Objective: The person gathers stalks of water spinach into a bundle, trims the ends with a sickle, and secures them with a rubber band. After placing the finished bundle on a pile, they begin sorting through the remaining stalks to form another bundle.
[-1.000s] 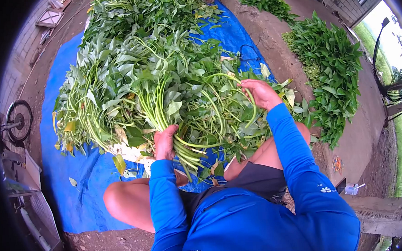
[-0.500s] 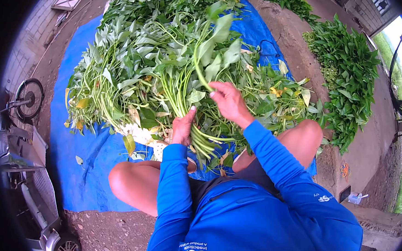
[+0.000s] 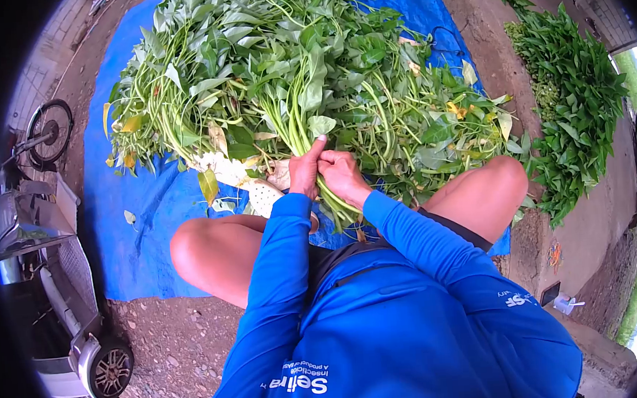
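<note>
One bunch of long, smooth green stems [image 3: 291, 125] with soft pointed leaves, upright-fanned over the near edge of a tangled leafy heap [image 3: 207, 52], clasped by the left hand [image 3: 304, 172], with the right hand [image 3: 342, 176] pressed alongside, its fingers curled on the same stems. One creased blue plastic tarp [image 3: 155, 264] bearing the heap; one small white container [image 3: 564, 303] on the right, its contents too small to tell.
</note>
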A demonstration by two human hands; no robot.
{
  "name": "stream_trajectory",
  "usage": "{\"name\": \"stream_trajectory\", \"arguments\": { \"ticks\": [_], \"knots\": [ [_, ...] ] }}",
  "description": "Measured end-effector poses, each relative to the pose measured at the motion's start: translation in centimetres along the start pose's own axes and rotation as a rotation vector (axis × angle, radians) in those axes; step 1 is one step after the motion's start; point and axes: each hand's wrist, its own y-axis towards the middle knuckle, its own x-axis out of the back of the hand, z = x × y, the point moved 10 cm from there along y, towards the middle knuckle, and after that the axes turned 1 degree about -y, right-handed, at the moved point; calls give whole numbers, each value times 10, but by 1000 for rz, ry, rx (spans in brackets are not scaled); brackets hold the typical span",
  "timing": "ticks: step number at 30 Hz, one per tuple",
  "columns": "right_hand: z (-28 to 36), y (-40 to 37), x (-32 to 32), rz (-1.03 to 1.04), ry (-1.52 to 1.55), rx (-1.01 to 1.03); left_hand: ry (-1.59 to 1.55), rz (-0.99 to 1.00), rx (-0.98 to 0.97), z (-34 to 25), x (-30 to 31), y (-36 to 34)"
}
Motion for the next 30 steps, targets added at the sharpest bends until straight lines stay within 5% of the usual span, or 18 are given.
{"name": "stream_trajectory", "arguments": {
  "ticks": [4, 8, 14, 17, 18, 21, 23, 25, 26, 27, 30],
  "knots": [
    [6, -22, 14, -258, 228, 89, -29, -18, 65, 0, 4, 7],
    [6, -31, 34, -116, 607, 61, 1, 41, 62, -20, -12, -8],
    [35, -67, 84, -305, 421, 264, 74, -34, -26, -45, -28, -18],
    [54, -61, 201, -463, 329, 272, 157, -33, -124, -86, -24, -29],
    [57, -64, 254, -641, -233, 104, 166, -31, -143, -99, -25, -34],
    [43, -31, 266, -611, -441, 119, 255, -35, -241, -140, -24, -47],
    [22, -10, 266, -575, -591, 134, 297, -27, -288, -159, -24, -54],
    [-37, 41, 184, -218, -277, 36, 340, -74, -328, -174, -24, -63],
    [-36, 44, 152, -182, -433, 37, 314, -76, -357, -178, -24, -67],
    [-55, 63, 131, -204, -525, 120, 300, -93, -383, -183, -25, -72],
    [-89, 79, 110, -378, -563, -75, 306, -132, -372, -183, -15, -74]
  ]
}}
